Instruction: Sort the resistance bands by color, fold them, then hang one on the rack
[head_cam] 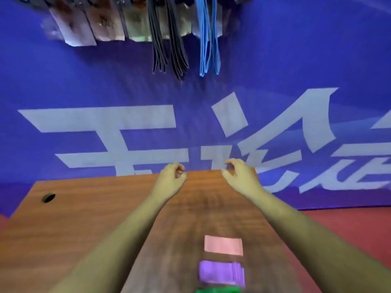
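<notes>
Three folded bands lie in a row on the wooden table (84,212) near me: pink (223,245) farthest, purple (221,273) behind it, green (218,290) at the frame's bottom edge. High on the wall, blue bands (208,39) and black bands (169,39) hang from a rack at the top edge. My left hand (171,176) and my right hand (239,175) are stretched out over the table's far edge, fingers loosely curled, holding nothing. The frame is blurred by motion.
A purple banner (105,81) with large white characters covers the wall behind the table. Packaged items (101,24) hang left of the black bands. A round cable hole (48,197) sits at the table's far left. Red floor (349,229) shows to the right.
</notes>
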A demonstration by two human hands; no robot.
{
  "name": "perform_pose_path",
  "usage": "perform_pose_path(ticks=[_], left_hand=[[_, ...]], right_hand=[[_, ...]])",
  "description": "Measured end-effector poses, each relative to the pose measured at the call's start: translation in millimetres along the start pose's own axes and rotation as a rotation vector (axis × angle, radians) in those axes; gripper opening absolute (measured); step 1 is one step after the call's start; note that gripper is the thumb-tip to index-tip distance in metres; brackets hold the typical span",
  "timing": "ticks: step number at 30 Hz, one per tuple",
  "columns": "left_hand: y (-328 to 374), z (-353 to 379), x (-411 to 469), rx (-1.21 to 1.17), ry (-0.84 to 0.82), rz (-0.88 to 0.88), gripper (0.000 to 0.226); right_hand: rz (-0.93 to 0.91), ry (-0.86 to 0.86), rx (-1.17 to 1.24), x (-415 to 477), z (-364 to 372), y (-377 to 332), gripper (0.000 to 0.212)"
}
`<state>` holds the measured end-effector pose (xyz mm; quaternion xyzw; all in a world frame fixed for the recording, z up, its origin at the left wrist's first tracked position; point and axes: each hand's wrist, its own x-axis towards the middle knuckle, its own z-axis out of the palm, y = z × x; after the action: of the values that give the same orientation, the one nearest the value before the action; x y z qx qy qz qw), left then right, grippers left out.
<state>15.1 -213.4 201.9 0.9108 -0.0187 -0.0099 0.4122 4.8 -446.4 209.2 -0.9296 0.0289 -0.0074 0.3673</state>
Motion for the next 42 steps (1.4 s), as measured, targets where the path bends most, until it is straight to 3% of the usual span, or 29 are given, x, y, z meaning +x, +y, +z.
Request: perform_pose_path(ticks=[6, 15, 23, 33, 42], left_hand=[[-70, 74, -37, 0.079, -0.246, -0.168, 0.02], [-134, 164, -65, 0.13, -0.5, -0.207, 0.03], [-171, 206, -70, 0.033, -0.542, -0.096, 0.04], [-186, 223, -51, 0.086, -0.61, -0.097, 0.023], [-177, 212, -45, 0.077, -0.618, -0.025, 0.01]], right_hand=[[0.179, -0.216, -0.059, -53, 78, 70, 0.034], [0.296, -0.416, -0.097, -94, 157, 131, 0.036], [0.249, -0.424, -0.054, -90, 201, 157, 0.045], [0.21, -0.402, -0.083, -88, 213, 169, 0.044], [0.112, -0.372, -0.099, -82, 201, 165, 0.017]])
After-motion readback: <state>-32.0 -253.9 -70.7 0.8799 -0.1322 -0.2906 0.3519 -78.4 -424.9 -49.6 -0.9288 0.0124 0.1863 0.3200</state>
